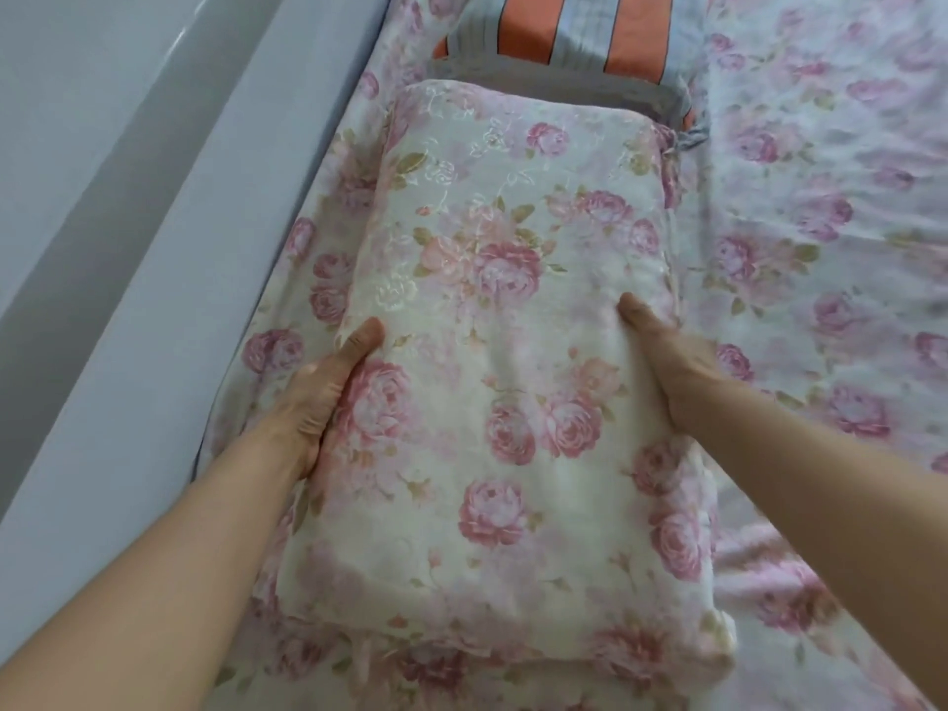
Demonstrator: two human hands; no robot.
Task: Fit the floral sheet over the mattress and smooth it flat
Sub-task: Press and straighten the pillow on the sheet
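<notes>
Sheet on, wrinkles left

I had both hands on a folded floral bundle [502, 361]: left hand [328, 397] and right hand [662, 351] each gripped a side. Under and beyond the bundle, the floral sheet [821, 223] already covered the mattress, though still rippled, so smoothing remained.

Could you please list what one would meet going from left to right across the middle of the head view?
Pale wall → left hand → folded floral bundle → right hand → floral sheet spread over the mattress.
</notes>
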